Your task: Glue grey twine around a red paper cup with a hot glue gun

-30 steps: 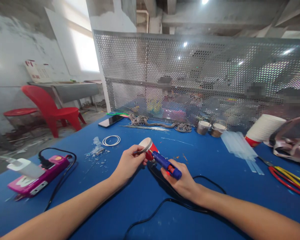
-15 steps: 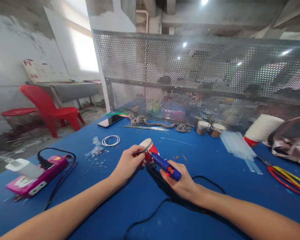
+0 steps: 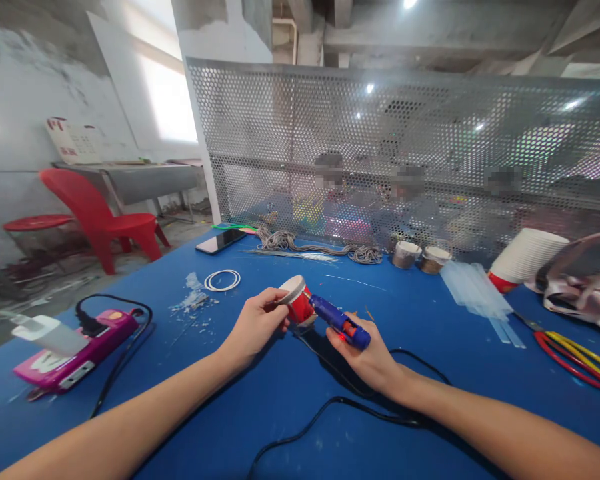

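Note:
My left hand (image 3: 263, 323) is closed on a red and white paper cup (image 3: 300, 305), which lies tilted with grey cord along its rim. The fingertips pinch the cord and rim; how far the fingers reach behind the cup is hidden. In my right hand (image 3: 367, 353) is a blue hot glue gun (image 3: 336, 320), with a red light glowing on its side. Its nozzle points up and left, close to the cup's side; I cannot tell if it touches. A black cable (image 3: 300, 437) runs over the blue table below the hands.
A magenta power strip (image 3: 75, 353) with a white plug sits left, beside a white ring (image 3: 222, 281) and glue scraps. Behind lie a phone (image 3: 221, 241) and grey cord (image 3: 320, 249). Right are glue sticks (image 3: 475, 293), stacked cups (image 3: 530, 257) and scissors (image 3: 575, 360). Perforated metal screen (image 3: 260, 133) behind.
The glue gun has shifted slightly right and down, away from the cup's rim. More of the cup's red side shows now. My left hand keeps its grip nearly in place.

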### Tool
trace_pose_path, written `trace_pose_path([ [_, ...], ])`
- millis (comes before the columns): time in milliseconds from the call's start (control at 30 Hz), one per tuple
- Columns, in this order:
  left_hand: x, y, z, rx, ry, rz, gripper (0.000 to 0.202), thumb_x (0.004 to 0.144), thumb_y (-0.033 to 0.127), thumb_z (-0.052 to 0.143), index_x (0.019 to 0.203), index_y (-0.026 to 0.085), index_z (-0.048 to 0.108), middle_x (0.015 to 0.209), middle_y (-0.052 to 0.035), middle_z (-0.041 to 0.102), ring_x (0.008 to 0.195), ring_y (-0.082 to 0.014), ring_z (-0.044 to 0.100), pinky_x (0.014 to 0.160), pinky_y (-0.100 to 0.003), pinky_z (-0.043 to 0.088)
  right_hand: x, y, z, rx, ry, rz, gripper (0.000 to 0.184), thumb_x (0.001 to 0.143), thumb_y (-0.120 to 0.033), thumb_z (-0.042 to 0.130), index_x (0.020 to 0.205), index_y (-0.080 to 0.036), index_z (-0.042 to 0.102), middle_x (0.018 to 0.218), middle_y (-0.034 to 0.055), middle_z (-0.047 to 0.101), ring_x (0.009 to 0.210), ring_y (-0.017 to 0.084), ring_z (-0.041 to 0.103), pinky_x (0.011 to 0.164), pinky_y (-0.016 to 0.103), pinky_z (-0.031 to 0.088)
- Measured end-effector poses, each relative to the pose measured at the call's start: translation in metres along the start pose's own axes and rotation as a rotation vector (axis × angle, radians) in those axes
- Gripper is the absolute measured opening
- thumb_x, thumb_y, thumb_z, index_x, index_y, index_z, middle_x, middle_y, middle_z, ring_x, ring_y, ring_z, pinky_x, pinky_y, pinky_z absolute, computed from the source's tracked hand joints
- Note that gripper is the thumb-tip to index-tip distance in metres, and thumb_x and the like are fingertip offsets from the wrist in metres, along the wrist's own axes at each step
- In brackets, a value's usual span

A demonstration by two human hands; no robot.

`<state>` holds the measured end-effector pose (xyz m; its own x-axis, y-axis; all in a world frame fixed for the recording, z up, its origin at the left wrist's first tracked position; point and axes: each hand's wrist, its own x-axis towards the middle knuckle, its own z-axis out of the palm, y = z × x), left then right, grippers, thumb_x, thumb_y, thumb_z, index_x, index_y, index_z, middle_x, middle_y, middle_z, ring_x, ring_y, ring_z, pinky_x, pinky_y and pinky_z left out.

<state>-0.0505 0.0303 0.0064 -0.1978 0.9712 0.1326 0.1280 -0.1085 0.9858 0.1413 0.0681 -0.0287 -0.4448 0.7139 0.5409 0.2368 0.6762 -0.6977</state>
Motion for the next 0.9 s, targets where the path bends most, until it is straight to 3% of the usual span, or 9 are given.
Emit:
trace_pose_path([
  [200,0.0,-0.0012,-0.0024,0.006,-0.038,0.006,0.028,0.063,0.016,0.05,0.084,0.014,0.068,0.054,0.0034,0.057,0.048,-0.0106,0.05,0.049,-0.023,0.044,-0.0001,-0.003,-0.0014,-0.009,-0.052,-0.013,0.025,0.082,-0.029,0.052,0.062,-0.02,0.04,0.055,-0.005,0.04,0.048,0.008,0.031,0.047,0.021,0.033],
  [467,0.0,-0.0029,-0.004,0.006,-0.041,0.025,0.02,0.065,0.017,0.049,0.075,0.015,0.066,0.055,0.0027,0.055,0.05,-0.0107,0.05,0.049,-0.023,0.044,0.0024,-0.0037,-0.0023,0.093,-0.005,0.106,0.025,0.08,-0.033,0.053,0.062,-0.019,0.043,0.056,-0.0037,0.041,0.05,0.009,0.035,0.047,0.021,0.035],
  [900,0.0026,-0.0032,-0.0076,-0.001,-0.076,0.048,0.016,0.065,0.018,0.05,0.071,0.016,0.065,0.055,0.0029,0.054,0.05,-0.0107,0.05,0.049,-0.023,0.043,0.0012,-0.0064,-0.0047,0.098,-0.022,0.109,0.025,0.081,-0.033,0.053,0.063,-0.02,0.043,0.055,-0.0048,0.04,0.049,0.008,0.034,0.046,0.021,0.033],
])
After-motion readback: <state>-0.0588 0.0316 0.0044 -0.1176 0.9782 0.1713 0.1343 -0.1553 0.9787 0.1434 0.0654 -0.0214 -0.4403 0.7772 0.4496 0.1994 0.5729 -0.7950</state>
